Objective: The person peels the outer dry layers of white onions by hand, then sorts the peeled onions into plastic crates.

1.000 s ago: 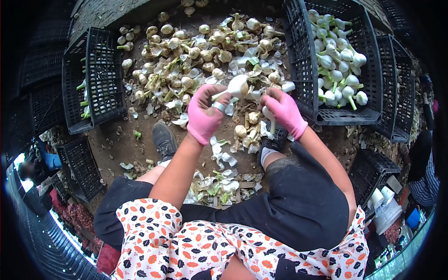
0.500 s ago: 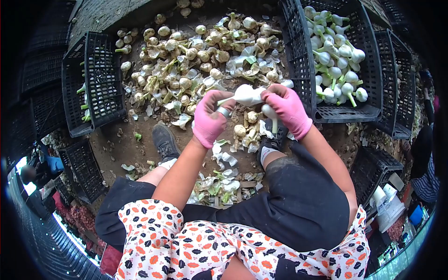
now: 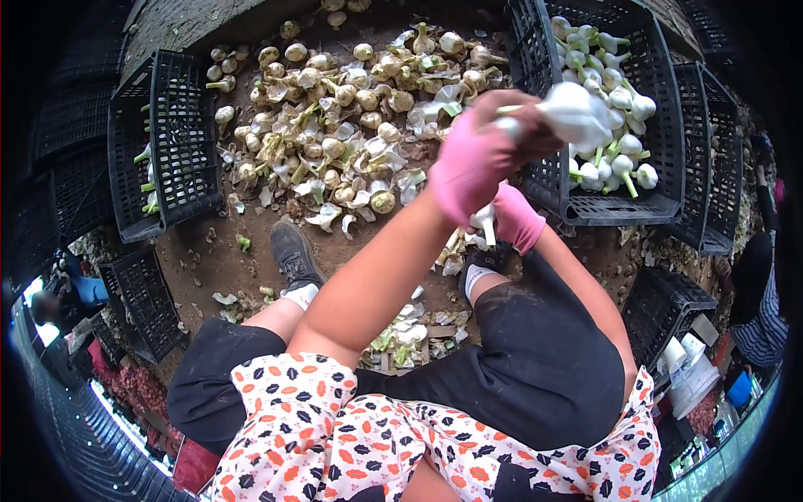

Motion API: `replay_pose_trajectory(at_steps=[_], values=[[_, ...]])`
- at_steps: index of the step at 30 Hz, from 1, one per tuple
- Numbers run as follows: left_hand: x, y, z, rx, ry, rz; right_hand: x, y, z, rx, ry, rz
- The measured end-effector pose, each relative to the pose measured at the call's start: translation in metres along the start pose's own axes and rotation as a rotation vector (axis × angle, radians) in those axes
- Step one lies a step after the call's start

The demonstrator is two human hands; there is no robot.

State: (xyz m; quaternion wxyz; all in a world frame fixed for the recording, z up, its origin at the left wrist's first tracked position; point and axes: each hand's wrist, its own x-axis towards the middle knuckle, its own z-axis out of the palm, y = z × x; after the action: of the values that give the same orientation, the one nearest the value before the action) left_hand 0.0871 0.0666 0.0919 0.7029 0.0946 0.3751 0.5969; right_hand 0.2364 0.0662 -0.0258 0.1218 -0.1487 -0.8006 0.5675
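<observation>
"Beside the black plastic crate [image 3: 627,211] of clean garlic [image 3: 626,144], what is the left hand [image 3: 478,151] doing?"

"It wears a pink glove with darkened fingertips, and its fingers are closed on the stem of a white garlic bulb [image 3: 573,110]. The bulb is blurred and lies in front of the crate's inner side and the garlic there; I can't tell whether it touches either."

"And the right hand [image 3: 519,219]?"

"Also in a pink glove, lower down, partly behind the left wrist. A second garlic bulb [image 3: 484,216] shows next to it, stem pointing down. The fingers are mostly hidden, so I can't tell how far they are open or whether they grip it."

"What lies on the ground?"

"A broad heap of soiled garlic [image 3: 335,109] with loose skins among it, beyond the shoe [image 3: 293,255] on the left. A tilted crate [image 3: 188,142] stands at the heap's left side, with green-stemmed garlic [image 3: 149,176] showing through its opening. More leafy scraps [image 3: 404,339] lie between the legs."
</observation>
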Motion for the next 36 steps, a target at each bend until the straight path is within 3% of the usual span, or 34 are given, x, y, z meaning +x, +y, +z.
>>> replay_pose_trajectory(at_steps=[2,4,5,6,7,8,11,13,14,16,18,20,21,25,26,28,29,30,31,32,33,34,35,36], values=[[0.029,-0.023,-0.006,0.786,0.093,0.147,0.008,-0.001,0.000,1.228,0.199,0.868],[0.026,-0.024,-0.032,1.297,0.181,0.443,0.010,-0.014,-0.004,1.261,0.377,0.799],[0.019,-0.021,-0.044,1.316,0.125,0.471,0.012,-0.014,-0.005,1.313,0.446,0.815],[0.010,-0.022,-0.060,1.348,0.078,0.406,0.012,-0.012,-0.005,1.368,0.514,0.838],[0.008,-0.036,-0.084,1.135,0.014,0.184,0.011,-0.009,-0.004,1.342,0.501,0.776],[-0.010,-0.027,-0.084,1.225,-0.115,0.169,0.009,0.000,-0.001,1.390,0.537,0.731],[-0.039,-0.043,-0.086,1.333,-0.208,0.258,0.011,0.014,0.008,1.395,0.595,0.659],[-0.045,-0.062,-0.091,1.098,0.001,0.314,0.018,0.013,0.016,0.926,0.529,0.443],[-0.040,-0.069,-0.099,0.903,0.104,0.170,0.017,0.008,0.013,0.927,0.527,0.442],[-0.036,-0.066,-0.105,0.892,0.164,0.209,0.023,-0.025,-0.005,1.488,0.365,0.481],[-0.038,-0.060,-0.103,0.729,0.214,0.134,0.025,-0.031,-0.008,1.439,0.378,0.491],[-0.040,-0.051,-0.104,0.579,0.183,0.139,0.025,-0.029,-0.015,1.093,0.314,0.724],[-0.041,-0.047,-0.104,0.503,0.168,0.140,0.023,-0.027,-0.022,1.145,0.146,0.729],[-0.041,-0.042,-0.101,0.245,0.233,0.130,0.030,-0.039,-0.011,1.022,0.281,0.637],[-0.040,-0.041,-0.101,0.246,0.234,0.130,0.029,-0.038,-0.011,1.022,0.280,0.637],[-0.038,-0.030,-0.092,0.263,0.328,0.255,0.022,-0.031,-0.014,1.342,0.255,0.616],[-0.035,-0.019,-0.063,0.412,0.242,0.390,0.013,-0.012,-0.009,1.349,0.264,0.721],[-0.033,-0.012,-0.044,0.274,0.088,0.327,0.011,-0.003,-0.002,1.267,0.308,0.786],[-0.029,-0.007,-0.023,0.066,-0.167,0.328,0.005,0.013,0.007,0.907,0.323,0.539],[-0.026,-0.006,-0.014,0.194,-0.125,0.417,0.000,0.024,0.013,0.543,0.324,0.294],[-0.021,-0.008,-0.023,0.255,-0.073,0.465,0.011,-0.009,-0.002,1.203,0.455,0.790],[-0.012,-0.014,-0.045,0.318,-0.021,0.512,0.006,0.004,0.001,1.233,0.472,0.789],[0.001,-0.023,-0.090,1.021,0.062,0.591,0.005,0.006,-0.002,1.204,0.463,0.794],[-0.011,-0.039,-0.122,1.251,0.095,0.192,0.004,0.007,-0.004,1.176,0.450,0.796]])
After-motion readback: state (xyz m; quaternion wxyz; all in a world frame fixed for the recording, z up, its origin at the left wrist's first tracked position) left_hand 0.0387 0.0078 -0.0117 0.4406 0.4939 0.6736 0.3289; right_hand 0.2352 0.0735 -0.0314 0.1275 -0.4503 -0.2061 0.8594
